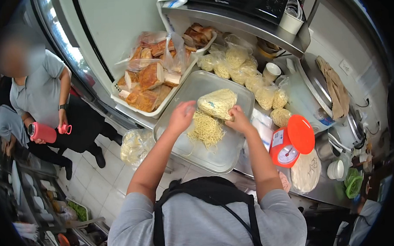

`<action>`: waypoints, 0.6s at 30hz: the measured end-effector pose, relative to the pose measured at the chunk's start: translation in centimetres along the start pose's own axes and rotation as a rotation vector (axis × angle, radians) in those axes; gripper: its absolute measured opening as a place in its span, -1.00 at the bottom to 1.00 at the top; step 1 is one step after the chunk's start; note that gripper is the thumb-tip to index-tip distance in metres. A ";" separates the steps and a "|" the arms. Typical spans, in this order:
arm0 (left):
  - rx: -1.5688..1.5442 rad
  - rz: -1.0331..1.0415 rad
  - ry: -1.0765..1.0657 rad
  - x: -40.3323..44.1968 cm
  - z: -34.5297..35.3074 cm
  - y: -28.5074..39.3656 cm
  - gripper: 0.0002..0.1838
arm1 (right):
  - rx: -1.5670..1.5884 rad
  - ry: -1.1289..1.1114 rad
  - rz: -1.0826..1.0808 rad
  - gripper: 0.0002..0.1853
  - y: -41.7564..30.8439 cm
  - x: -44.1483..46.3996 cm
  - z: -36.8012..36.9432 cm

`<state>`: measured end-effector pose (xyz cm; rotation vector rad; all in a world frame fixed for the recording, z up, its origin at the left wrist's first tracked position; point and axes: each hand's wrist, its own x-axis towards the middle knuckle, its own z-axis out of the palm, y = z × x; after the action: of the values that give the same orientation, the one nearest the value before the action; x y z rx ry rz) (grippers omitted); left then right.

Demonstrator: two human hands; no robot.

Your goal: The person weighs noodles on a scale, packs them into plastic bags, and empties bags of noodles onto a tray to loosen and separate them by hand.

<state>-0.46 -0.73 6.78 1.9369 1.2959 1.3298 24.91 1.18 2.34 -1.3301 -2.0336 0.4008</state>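
A large metal tray [169, 144] lies in front of me. On it are a loose heap of yellow noodles [206, 129] and, just beyond, a full clear bag of noodles [217, 103]. My right hand [238, 120] pinches the lower right edge of that bag. My left hand [182, 116] is beside the heap and to the left of the bag, holding nothing, its fingers apart.
Meat pieces fill a white crate [137, 109] behind the tray. Several bagged noodle portions [247, 74] line its right side, near a red scale [286, 150] and a large pot [310, 91]. A co-worker [44, 99] stands at left with a pink bottle [43, 132].
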 end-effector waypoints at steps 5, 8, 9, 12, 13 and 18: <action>0.445 0.063 -0.258 4.6 4.6 1.1 -0.73 | -0.078 -0.049 0.133 -0.85 -3.6 2.7 -4.3; 0.625 0.078 -0.357 5.0 5.6 1.2 -0.70 | -0.208 0.112 -0.101 -0.82 -2.2 4.9 -1.7; 0.653 0.087 -0.373 5.2 5.7 1.0 -0.69 | -0.265 0.169 -0.206 -0.81 -2.2 5.5 -1.1; 0.629 0.074 -0.414 4.5 6.1 -0.4 -0.69 | -0.336 -0.122 -0.078 -0.84 -2.6 6.2 -0.6; 0.629 0.074 -0.430 4.5 6.5 -1.2 -0.71 | -0.405 -0.172 0.005 -0.82 -2.8 6.6 -0.3; 0.614 0.130 -0.419 4.2 6.9 -1.5 -0.77 | -0.626 -0.181 0.024 -0.85 -3.3 6.5 1.0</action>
<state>5.42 4.59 4.59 2.5642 1.4800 0.5381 20.28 5.68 5.92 -1.7273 -2.4068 -0.1331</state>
